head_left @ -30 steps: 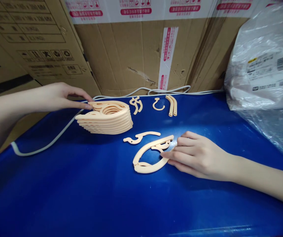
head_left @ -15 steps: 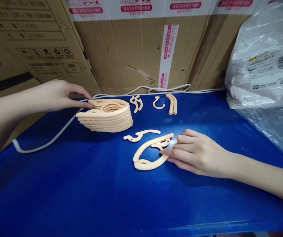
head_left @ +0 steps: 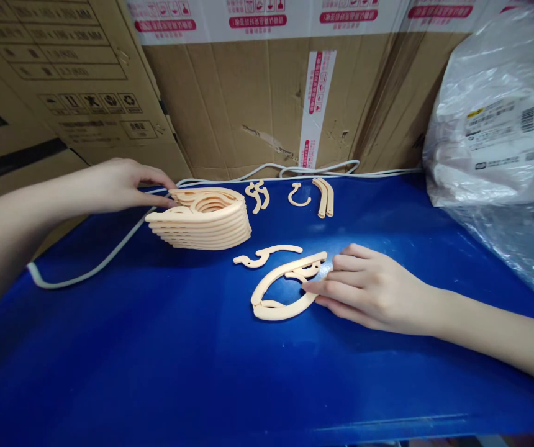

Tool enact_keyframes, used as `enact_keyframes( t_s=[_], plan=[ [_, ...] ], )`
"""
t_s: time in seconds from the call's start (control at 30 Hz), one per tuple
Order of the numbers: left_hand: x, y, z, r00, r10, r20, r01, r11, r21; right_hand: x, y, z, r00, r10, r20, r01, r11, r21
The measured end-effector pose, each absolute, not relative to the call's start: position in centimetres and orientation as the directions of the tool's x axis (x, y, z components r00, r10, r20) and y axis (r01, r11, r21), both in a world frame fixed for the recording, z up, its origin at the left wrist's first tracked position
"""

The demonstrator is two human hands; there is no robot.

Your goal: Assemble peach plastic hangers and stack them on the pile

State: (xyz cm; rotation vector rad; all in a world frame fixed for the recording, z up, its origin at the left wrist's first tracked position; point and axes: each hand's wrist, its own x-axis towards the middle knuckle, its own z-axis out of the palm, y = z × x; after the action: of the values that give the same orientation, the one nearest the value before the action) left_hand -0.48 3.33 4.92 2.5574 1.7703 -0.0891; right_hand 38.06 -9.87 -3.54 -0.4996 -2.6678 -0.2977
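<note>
On the left of the blue table stands a neat stack of cream folding clothes hangers, all folded. My left hand grips the stack's far left end between thumb and fingers. A single folded clothes hanger lies flat at the centre, its right end pinched by the fingers of my right hand, which partly cover it. Just beyond it rests a loose cream hook-shaped arm piece. Farther back are two small curved pieces, a hanger hook and a pair of curved arms.
Cardboard boxes stand along the back and left of the blue tabletop. A white cable loops along the left and back edges. At the back right sits a plastic-wrapped package, with clear film spread beside it.
Both hands keep their hold on the hangers. The view has shifted slightly, and the left wrist sits a little lower in it. The loose pieces have not moved.
</note>
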Motion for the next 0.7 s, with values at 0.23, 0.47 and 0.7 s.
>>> enact_keyframes(
  t_s=[0.23, 0.47, 0.7],
  plan=[
    [-0.2, 2.8, 5.4, 0.341, 0.936, -0.086, 0.940, -0.342, -0.005, 38.0, -9.9, -3.6, -0.851, 0.300, 0.430, 0.386, 0.914, 0.125],
    [0.1, 2.8, 5.4, 0.357, 0.931, -0.075, 0.933, -0.360, -0.018, 38.1, -9.9, -3.6, -0.852, 0.297, 0.431, 0.379, 0.918, 0.117],
    [0.1, 0.9, 7.3, 0.284, 0.953, 0.103, 0.957, -0.276, -0.087, 38.1, -9.9, -3.9, -0.852, 0.306, 0.424, 0.385, 0.916, 0.111]
  ],
)
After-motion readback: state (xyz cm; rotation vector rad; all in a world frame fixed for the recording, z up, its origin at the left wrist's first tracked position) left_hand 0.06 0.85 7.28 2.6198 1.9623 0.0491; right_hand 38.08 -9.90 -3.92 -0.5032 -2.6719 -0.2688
